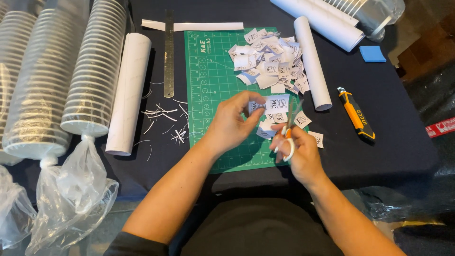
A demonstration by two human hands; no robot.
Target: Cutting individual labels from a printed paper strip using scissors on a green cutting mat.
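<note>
Head view, looking down on a black worktop (393, 137) with a green cutting mat (213, 95) at its middle. The left hand (232, 124) sits near the centre of the mat, its grip pinched on a small printed paper label (272, 104) held up between thumb and fingertips. At about 4 o'clock from it, just beside, the right hand (301, 156) has its grip closed through the white and orange handles of a pair of scissors (289, 135), blades pointing up toward the label's right edge. A few cut labels (303, 119) lie on the mat under and beside the hands.

At 12 o'clock from the hands a heap of cut labels (270, 64) covers the mat's upper right. A white paper roll (313, 64) lies along the heap at 1 o'clock. An orange and black utility knife (356, 115) rests at 3 o'clock, a blue square pad (372, 53) at 2 o'clock. Thin paper slivers (166, 121) scatter at 9 o'clock, with a steel ruler (168, 54) and another white roll (129, 92) beyond. Bagged stacks of cups (61, 80) fill the far left.
</note>
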